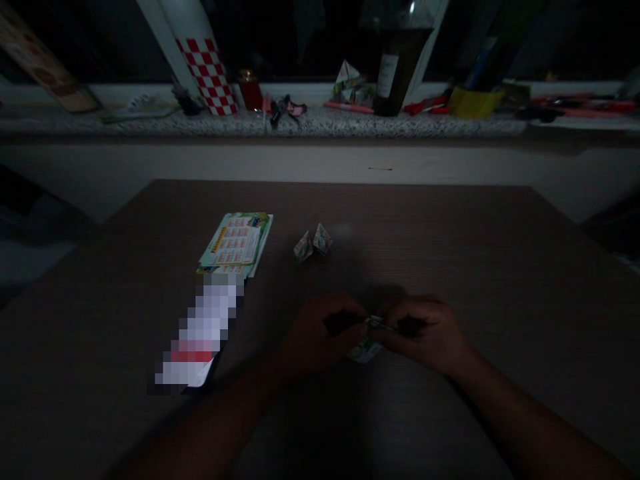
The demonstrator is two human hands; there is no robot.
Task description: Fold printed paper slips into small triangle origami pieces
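Near the front middle of the table, my left hand (327,330) and my right hand (425,333) pinch a small folded piece of printed paper (367,350) between thumbs and fingers. The paper is white and green, and its upper part is partly hidden by my fingertips. Beyond my hands stand two small folded paper pieces, the left one (303,247) and the right one (323,240), side by side. To the left lies a stack of printed calendar cards (235,241). The light is dim, so fine folds are hard to make out.
A lit phone (203,333), its screen blurred out, lies below the cards on the wooden table (430,227). On the granite sill (310,123) behind stand a red-and-white checkered container (210,77), a dark bottle (393,73), a yellow holder (475,102) and a folded paper shape (349,80).
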